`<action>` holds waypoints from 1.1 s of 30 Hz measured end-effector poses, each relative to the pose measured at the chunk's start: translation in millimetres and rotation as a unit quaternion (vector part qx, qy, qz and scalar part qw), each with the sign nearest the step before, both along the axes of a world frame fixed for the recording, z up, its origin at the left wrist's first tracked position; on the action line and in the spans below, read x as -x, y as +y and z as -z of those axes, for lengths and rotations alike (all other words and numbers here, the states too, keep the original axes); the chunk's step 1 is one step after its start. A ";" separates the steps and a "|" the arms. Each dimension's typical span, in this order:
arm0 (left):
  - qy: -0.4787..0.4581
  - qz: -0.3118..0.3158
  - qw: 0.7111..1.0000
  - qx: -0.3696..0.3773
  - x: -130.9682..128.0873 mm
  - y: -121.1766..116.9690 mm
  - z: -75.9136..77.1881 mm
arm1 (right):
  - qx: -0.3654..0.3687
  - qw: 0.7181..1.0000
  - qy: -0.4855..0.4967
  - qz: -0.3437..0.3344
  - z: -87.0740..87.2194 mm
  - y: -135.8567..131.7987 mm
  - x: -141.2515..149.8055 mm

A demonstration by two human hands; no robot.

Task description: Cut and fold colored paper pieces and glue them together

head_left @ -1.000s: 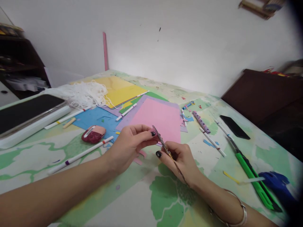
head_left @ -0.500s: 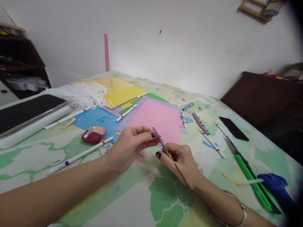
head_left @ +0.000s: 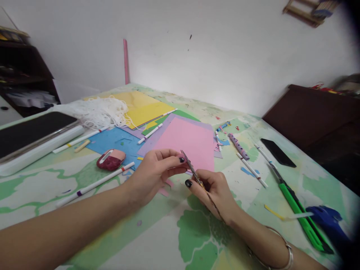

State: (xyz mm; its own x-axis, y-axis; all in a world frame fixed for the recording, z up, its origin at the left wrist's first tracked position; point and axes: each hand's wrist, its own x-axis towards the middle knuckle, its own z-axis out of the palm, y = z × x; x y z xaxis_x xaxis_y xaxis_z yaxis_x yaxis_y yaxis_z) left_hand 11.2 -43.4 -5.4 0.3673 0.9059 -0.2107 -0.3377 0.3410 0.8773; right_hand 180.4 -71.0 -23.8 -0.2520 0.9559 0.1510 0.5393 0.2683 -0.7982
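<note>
My left hand (head_left: 153,172) pinches a small pink paper piece (head_left: 183,155) between thumb and fingertips, just above the table. My right hand (head_left: 215,189) grips a pair of small scissors (head_left: 192,168), blades pointing up and left into the pink piece. Both hands hover over the near edge of a large pink paper sheet (head_left: 191,140). Pink scraps (head_left: 165,187) lie under my left hand.
Yellow (head_left: 140,107), blue (head_left: 115,138), purple and green sheets, white string (head_left: 98,110), several white markers (head_left: 95,183), a red-pink eraser-like object (head_left: 111,159), a phone on a white box (head_left: 30,131), a green utility knife (head_left: 300,213), a black phone (head_left: 278,151) and a dark cabinet (head_left: 323,120) surround the patterned table (head_left: 42,187).
The view shifted slightly; both hands stay almost still, with the scissors against the pink piece.
</note>
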 end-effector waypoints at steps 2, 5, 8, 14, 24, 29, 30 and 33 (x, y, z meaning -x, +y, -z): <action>0.000 -0.001 1.000 -0.007 0.1 0.0 -0.4 | -0.002 1.000 0.000 -0.003 0.2 -0.1 -0.1; 0.000 0.003 1.000 -0.016 -0.2 0.5 -1.2 | -0.006 1.000 0.002 -0.003 0.3 0.1 -0.2; 0.003 0.004 1.000 -0.019 -0.5 0.8 -1.2 | -0.011 1.000 0.002 -0.002 0.2 0.5 -0.2; 0.011 0.001 1.000 -0.010 -0.2 -0.2 -1.1 | -0.016 1.000 0.002 0.003 0.3 0.5 -0.9; -0.026 -0.004 1.000 -0.004 -1.8 -0.2 -0.9 | -0.004 1.000 0.001 0.010 0.7 1.2 -0.5; -0.020 -0.003 1.000 0.001 -1.1 0.4 -1.3 | 0.001 1.000 0.004 0.005 0.9 0.2 -1.6; -0.019 -0.003 1.000 0.001 -1.1 0.5 -1.7 | -0.002 1.000 0.002 0.005 0.8 0.1 -1.6; -0.019 -0.003 1.000 0.003 -1.4 0.4 -2.3 | -0.006 1.000 -0.004 0.006 0.1 0.3 -1.1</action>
